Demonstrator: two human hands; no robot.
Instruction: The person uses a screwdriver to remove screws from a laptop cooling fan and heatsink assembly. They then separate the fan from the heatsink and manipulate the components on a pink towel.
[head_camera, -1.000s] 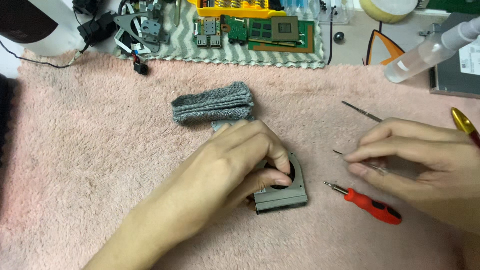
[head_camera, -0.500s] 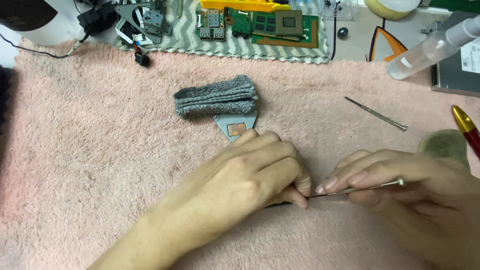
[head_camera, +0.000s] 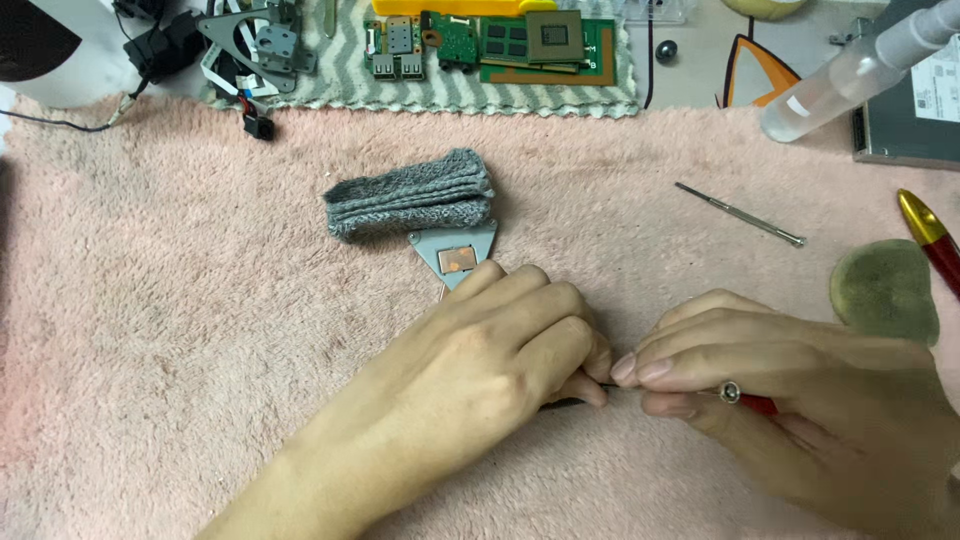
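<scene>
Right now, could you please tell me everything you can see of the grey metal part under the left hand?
The grey metal part lies flat on the pink towel. Only a triangular plate shows, dull grey, with a small copper square in its middle and holes at the corners. Its wide edge sits beside the folded grey cloth, perhaps touching. The left hand covers the rest, pressing it down, while the right hand brings a red-handled screwdriver to it.

Red-handled screwdriver (head_camera: 745, 398) against hand-covered heatsink (head_camera: 457, 252)
</scene>
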